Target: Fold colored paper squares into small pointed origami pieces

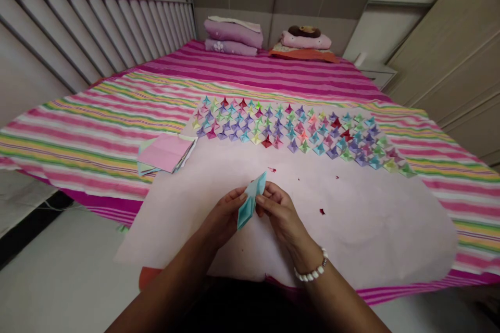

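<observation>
A partly folded piece of light blue origami paper (pixel 247 210) is held up between my two hands above a large pale sheet (pixel 187 208). My left hand (pixel 225 216) pinches its left side. On the other side, the thumb and fingers of my right hand (pixel 282 210) are closed on its right edge; a white bead bracelet circles that wrist. Beyond my hands, rows of small folded paper pieces (pixel 279 127) in many colours spread across the far part of the sheet. To the left lies a stack of square papers (pixel 166 152), pink on top.
Small dark red scraps (pixel 322 212) are scattered on the sheet, which lies over a striped bedcover (pixel 94 130). Folded purple bedding (pixel 234 36) and a pink-and-orange pile (pixel 307 44) sit by the headboard (pixel 300 5). A railing (pixel 97 26) runs along the left.
</observation>
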A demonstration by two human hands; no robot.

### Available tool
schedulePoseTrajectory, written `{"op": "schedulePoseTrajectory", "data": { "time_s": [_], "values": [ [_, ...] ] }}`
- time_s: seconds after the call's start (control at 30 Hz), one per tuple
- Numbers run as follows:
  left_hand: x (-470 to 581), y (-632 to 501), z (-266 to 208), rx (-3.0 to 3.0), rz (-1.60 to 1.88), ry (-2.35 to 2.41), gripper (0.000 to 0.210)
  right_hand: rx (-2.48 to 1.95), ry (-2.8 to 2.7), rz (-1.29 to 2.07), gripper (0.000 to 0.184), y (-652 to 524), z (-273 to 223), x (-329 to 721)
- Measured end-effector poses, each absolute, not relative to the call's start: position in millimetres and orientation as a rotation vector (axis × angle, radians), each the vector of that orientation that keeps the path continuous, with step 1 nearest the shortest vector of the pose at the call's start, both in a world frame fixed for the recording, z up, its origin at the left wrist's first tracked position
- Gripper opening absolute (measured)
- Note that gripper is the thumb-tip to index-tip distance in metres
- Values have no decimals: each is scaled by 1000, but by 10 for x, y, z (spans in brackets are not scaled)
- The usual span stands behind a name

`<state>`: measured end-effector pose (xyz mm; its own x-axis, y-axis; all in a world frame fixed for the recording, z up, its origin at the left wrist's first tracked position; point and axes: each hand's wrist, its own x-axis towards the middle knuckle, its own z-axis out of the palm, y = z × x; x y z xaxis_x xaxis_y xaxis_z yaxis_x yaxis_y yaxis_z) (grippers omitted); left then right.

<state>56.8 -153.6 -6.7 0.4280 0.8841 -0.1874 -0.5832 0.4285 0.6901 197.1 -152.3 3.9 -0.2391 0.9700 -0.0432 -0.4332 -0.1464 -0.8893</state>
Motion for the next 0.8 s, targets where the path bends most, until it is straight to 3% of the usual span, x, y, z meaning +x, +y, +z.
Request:
{"op": "schedulePoseTrajectory", "data": {
  "time_s": [0.43, 0.8],
  "values": [
    [553, -1531, -134, 581, 1022, 604, 20, -793, -1008, 1583, 30, -1512, -47, 2013],
    [559, -1530, -196, 690, 1117, 954, 29, -835, -1063, 1508, 36, -1483, -68, 1998]
  ]
}}
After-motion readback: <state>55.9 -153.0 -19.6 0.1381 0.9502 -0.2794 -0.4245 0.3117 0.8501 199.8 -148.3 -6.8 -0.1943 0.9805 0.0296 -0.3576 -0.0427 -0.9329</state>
